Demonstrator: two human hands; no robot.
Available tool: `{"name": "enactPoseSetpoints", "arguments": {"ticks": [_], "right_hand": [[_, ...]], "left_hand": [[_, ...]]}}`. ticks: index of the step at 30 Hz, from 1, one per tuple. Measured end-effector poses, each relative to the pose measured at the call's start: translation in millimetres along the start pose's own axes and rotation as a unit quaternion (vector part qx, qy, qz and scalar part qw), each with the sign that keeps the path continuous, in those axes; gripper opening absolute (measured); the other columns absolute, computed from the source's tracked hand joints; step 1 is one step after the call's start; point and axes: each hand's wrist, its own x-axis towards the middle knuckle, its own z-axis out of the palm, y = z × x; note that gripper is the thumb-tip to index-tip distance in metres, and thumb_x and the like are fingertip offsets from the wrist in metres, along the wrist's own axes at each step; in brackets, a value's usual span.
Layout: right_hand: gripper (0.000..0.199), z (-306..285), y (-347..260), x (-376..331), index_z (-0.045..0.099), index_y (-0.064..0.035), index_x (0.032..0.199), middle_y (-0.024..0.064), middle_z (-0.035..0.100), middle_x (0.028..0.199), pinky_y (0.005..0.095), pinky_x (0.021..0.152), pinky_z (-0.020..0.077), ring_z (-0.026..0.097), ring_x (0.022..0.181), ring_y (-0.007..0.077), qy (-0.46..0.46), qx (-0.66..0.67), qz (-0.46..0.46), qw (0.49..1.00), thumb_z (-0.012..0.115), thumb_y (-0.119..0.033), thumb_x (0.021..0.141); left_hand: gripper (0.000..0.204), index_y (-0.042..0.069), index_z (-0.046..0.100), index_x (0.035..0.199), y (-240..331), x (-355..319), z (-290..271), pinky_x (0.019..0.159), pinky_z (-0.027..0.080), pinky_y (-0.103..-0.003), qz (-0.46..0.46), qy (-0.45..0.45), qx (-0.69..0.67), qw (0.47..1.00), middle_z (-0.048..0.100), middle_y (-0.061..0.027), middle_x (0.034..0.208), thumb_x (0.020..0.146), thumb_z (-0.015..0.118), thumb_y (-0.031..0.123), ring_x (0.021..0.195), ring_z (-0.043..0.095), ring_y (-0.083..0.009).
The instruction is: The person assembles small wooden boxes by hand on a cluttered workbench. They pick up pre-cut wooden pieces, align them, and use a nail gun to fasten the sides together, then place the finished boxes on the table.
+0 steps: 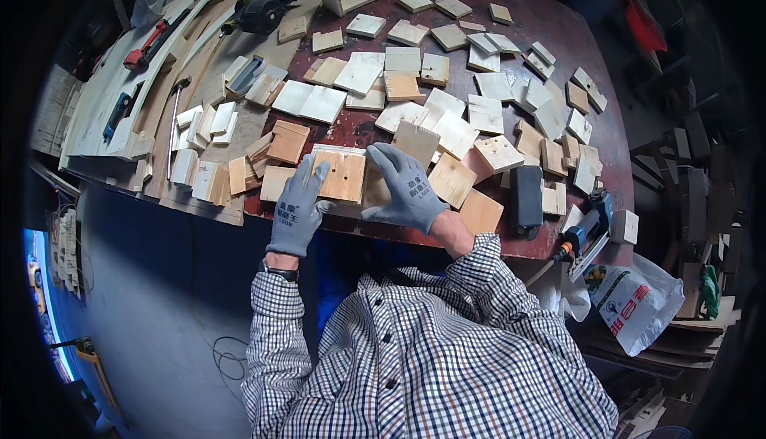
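- Head view: two gloved hands are working at the near edge of a red table (pixel 562 20).
- Block (pixel 345 177): sitting at the near edge, between the hands; its top face is showing small dark holes.
- Left hand (pixel 297 214): holding the block by its left end, fingers lying over that side, thumb bending in at the near corner.
- Right hand (pixel 405 188): thumb and fingers spreading wide, over a brown board (pixel 375 188) just right of the block; cannot tell whether it is gripping.
- Boards (pixel 360 73): scattering across the table beyond the hands, some overlapping.
- Grey block (pixel 527 193): standing right of the right hand, near the edge.
- Nailer (pixel 589 228): resting at the near right corner, just beside a wooden cube (pixel 624 227).
- Bag (pixel 634 303): hanging below that corner.
- Hammer (pixel 177 116): lying on the left, head pointing far.
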Motion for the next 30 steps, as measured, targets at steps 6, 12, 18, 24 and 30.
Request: {"name": "enactPoseSetpoints", "arguments": {"ticks": [6, 12, 18, 24, 30], "right_hand": [[0.119, 6, -7, -1, 0.030, -0.0079, 0.163, 0.0199, 0.038, 0.160, 0.0512, 0.121, 0.0351, 0.041, 0.146, 0.0409, 0.033, -0.001, 0.014, 0.999, 0.095, -0.039, 0.068], [0.093, 29, -17, -21, 0.030, 0.0010, 0.160, 0.0284, 0.039, 0.156, 0.0494, 0.121, 0.0354, 0.041, 0.144, 0.0454, 0.173, 0.079, 0.095, 0.977, 0.077, -0.016, 0.082], [0.084, 42, -11, -43, 0.033, 0.0016, 0.159, 0.0267, 0.045, 0.150, 0.0512, 0.119, 0.0353, 0.044, 0.139, 0.0449, 0.148, 0.113, 0.131, 0.974, 0.070, -0.017, 0.086], [0.088, 45, -8, -43, 0.033, 0.0006, 0.159, 0.0239, 0.045, 0.152, 0.0501, 0.120, 0.0331, 0.042, 0.142, 0.0413, 0.112, 0.033, 0.104, 0.988, 0.073, -0.028, 0.086], [0.089, 47, -9, -45, 0.035, 0.0007, 0.158, 0.0236, 0.044, 0.154, 0.0506, 0.120, 0.0328, 0.041, 0.143, 0.0416, 0.107, 0.019, 0.092, 0.990, 0.075, -0.032, 0.085]], "left_hand": [[0.087, 0.017, 0.042, 0.162, -1, 0, -6, 0.115, 0.047, -0.046, -0.011, -0.015, -0.015, 1.000, 0.043, -0.0139, 0.164, 0.084, 0.079, 0.016, 0.137, 0.054, -0.0385], [0.089, 0.019, 0.041, 0.163, -4, 0, -13, 0.121, 0.041, -0.043, -0.006, -0.037, -0.043, 0.998, 0.041, -0.0155, 0.166, 0.083, 0.079, 0.009, 0.147, 0.047, -0.0358], [0.091, 0.018, 0.045, 0.160, -6, 1, -13, 0.122, 0.041, -0.041, -0.041, -0.052, -0.083, 0.994, 0.042, -0.0158, 0.164, 0.077, 0.073, -0.006, 0.147, 0.047, -0.0357], [0.083, 0.017, 0.051, 0.155, -2, 4, -15, 0.120, 0.044, -0.041, -0.060, -0.050, -0.103, 0.992, 0.046, -0.0138, 0.162, 0.078, 0.076, -0.004, 0.145, 0.049, -0.0355], [0.084, 0.018, 0.053, 0.155, -2, 6, -15, 0.119, 0.045, -0.041, -0.066, -0.043, -0.131, 0.988, 0.047, -0.0132, 0.161, 0.078, 0.076, -0.003, 0.144, 0.051, -0.0346]]}}
